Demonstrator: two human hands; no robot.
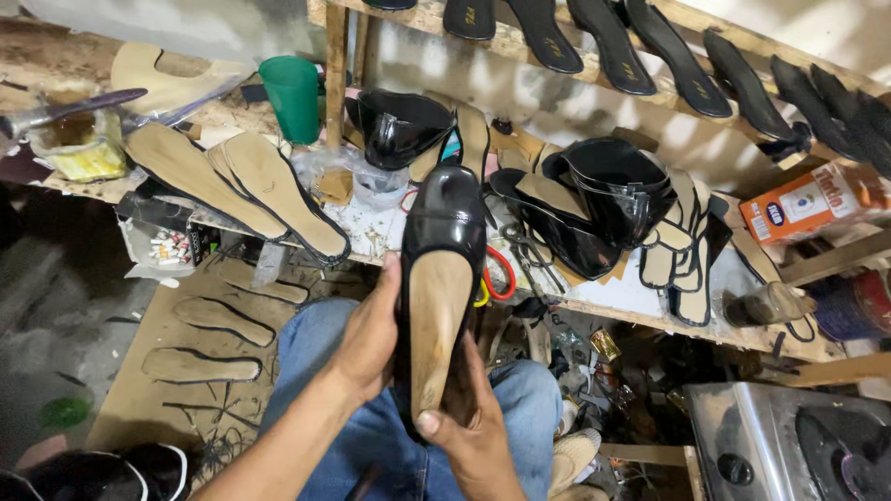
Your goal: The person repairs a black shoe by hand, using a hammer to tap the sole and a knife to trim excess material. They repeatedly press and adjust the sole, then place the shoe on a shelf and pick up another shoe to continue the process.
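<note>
We grip the glossy black shoe (439,278), sole up, with left hand (371,336) and right hand (471,434), near the worktop (371,232).

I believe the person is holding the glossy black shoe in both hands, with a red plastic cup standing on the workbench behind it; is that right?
Not quite: the plastic cup is green, not red, as the head view shows. The rest stands: left hand and right hand hold the glossy black shoe before the workbench.
</note>
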